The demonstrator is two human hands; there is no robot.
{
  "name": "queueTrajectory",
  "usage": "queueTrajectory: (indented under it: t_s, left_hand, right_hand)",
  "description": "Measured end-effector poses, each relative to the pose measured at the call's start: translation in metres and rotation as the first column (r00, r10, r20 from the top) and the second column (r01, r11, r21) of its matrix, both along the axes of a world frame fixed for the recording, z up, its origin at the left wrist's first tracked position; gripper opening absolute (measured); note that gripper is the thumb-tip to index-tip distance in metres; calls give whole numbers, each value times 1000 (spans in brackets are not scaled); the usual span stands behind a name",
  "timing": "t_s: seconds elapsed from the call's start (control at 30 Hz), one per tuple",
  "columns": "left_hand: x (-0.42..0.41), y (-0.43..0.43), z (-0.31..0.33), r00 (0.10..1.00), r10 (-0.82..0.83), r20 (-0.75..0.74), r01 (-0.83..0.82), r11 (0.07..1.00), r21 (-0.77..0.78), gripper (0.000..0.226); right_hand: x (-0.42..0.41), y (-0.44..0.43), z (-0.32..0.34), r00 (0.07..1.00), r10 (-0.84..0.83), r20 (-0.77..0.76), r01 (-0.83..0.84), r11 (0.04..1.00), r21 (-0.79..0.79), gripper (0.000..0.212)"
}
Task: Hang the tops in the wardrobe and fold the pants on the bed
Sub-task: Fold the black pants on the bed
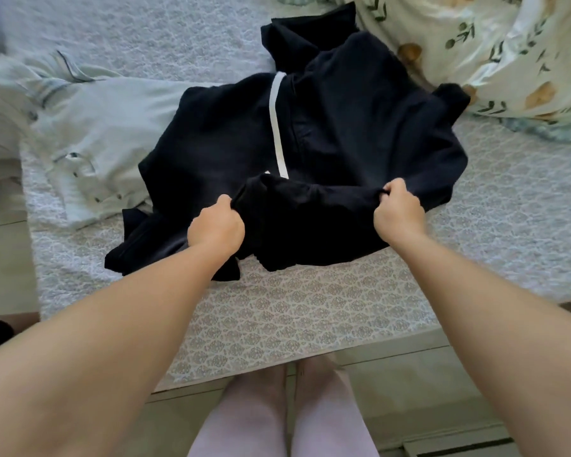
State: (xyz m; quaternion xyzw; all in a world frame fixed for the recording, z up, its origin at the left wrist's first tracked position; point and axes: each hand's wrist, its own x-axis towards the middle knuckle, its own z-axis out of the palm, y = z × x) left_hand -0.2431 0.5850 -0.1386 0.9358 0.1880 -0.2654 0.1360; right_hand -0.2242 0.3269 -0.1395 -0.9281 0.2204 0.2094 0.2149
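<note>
Both hands are on a black garment point(297, 206) near the front edge of the bed point(310, 311). The left hand point(216, 225) has its fingers curled into the fabric at one end and the right hand point(398, 209) pinches a bunch of it at the other, so the cloth runs between them. It's crumpled, and I honestly can't tell whether it's the pants or a top. It merges into a bigger heap of dark clothing point(360, 110) behind it, toward the middle of the bed, with a white stripe point(277, 127) running down it. Just beside that heap on the left lies a pale green button shirt point(89, 133), spread out flat and partly tucked under the dark stuff. A floral duvet point(491, 44) is bunched up at the far right corner, touching the heap. The person stands right at the bed's front edge — pink-clad legs point(277, 423) show below.
</note>
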Motion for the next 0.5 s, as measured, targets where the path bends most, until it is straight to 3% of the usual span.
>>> queueTrajectory:
  t_s: [0.1,0.17,0.27,0.3,0.33,0.4,0.43,0.5]
  left_hand:
    - [-5,0,22,995,-45,-85,40,997,-62,29]
    - [-5,-5,37,997,18,-80,-29,989,-142,31]
    - [0,-27,62,962,242,-124,-271,895,-355,18]
    - [0,-37,72,922,351,-164,-387,813,-436,20]
    - [-1,-48,81,843,474,-254,-529,646,-551,26]
    - [-3,-66,102,675,499,-544,-714,253,-653,35]
    - [-2,-75,109,661,412,-627,-733,172,-659,44]
    - [-2,-86,115,691,322,-647,-718,206,-665,61]
  right_hand:
    - [-21,-4,12,995,-57,-84,61,997,50,27]
    - [-27,-6,25,969,-230,-89,242,957,161,29]
    - [-18,-2,48,846,-516,-135,524,758,388,35]
    - [-17,2,56,809,-557,-186,569,664,484,33]
    - [-18,7,67,794,-555,-247,580,573,579,30]
    - [-26,18,82,841,-430,-329,526,504,685,21]
    - [-31,22,87,867,-348,-358,494,495,715,20]
    - [-43,30,98,897,-162,-411,437,456,776,25]
